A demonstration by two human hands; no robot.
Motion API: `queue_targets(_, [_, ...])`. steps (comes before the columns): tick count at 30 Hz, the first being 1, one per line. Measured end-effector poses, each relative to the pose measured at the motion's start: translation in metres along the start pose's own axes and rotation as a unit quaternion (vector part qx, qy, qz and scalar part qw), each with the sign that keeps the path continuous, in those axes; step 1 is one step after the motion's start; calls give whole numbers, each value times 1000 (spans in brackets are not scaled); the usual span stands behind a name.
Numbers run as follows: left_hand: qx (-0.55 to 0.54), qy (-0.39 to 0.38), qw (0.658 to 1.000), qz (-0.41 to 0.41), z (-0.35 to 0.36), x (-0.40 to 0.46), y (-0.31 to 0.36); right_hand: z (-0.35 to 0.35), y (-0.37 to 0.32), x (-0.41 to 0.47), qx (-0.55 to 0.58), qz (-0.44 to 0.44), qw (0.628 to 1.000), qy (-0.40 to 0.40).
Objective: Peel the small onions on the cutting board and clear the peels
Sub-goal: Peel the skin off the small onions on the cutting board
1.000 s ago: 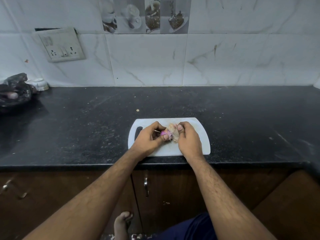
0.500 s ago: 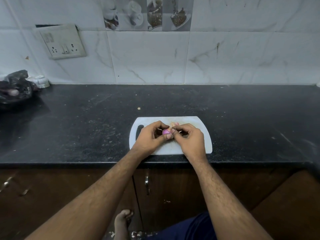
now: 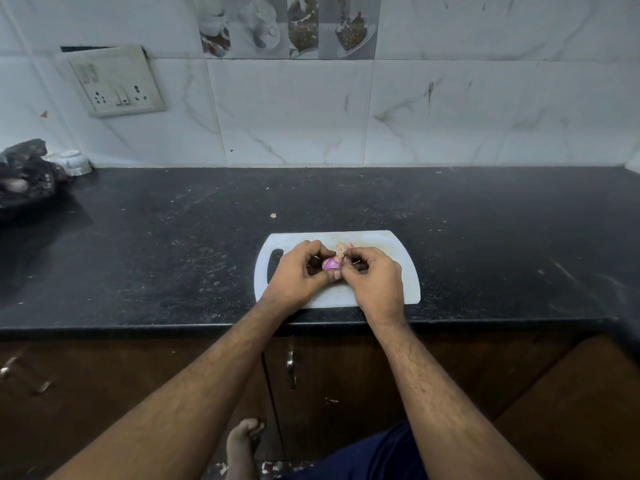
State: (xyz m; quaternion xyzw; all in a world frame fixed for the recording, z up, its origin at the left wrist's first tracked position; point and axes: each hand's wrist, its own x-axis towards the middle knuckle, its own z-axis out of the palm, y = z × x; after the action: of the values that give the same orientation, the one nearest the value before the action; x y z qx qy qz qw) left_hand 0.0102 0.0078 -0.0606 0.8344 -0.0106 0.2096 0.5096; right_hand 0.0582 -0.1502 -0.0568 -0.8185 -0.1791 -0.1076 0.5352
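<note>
peeling one small purple onion (image 3: 331, 263) over the white plastic cutting board (image 3: 408, 289).
my left hand (image 3: 300, 276) pinches it; right hand (image 3: 374, 282) nips its skin. next i'd pull gently, then clear the tan peels (image 3: 341, 246).

Left hand (image 3: 300, 271): curling over the near-left part of the board (image 3: 408, 289), knuckles up, thumb and fingertips pinching a small purple onion (image 3: 331, 264) just above the board. Left forearm: bare, running from the lower left edge up to the board's near edge.

Right hand (image 3: 375, 278): hovering over the board's middle, back facing up, fingers bending inward, thumb and forefinger nipping at the onion's right side, touching the left fingertips there. Right forearm: bare, crossing from the lower right up to the board's near edge.

Both wrists: lying just above the board's near edge, angling toward each other.
</note>
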Motion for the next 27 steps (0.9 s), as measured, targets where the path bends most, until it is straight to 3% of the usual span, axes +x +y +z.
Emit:
queue_targets(12, [-18, 17, 999, -24, -3, -3, 0, -1, 1, 5, -85, 39, 996, 4])
queue_targets(15, [-16, 12, 999, -36, -4, -1, 0, -2, -2, 3, -66, 11, 998, 2])
queue_targets(20, [-30, -2, 999, -32, -6, -2, -1, -1, -1, 5, -33, -6, 997, -70])
queue_targets(27, [-72, -27, 995, -57, -12, -1, -1, -8, -2, 6, 2, 4, 998, -58])
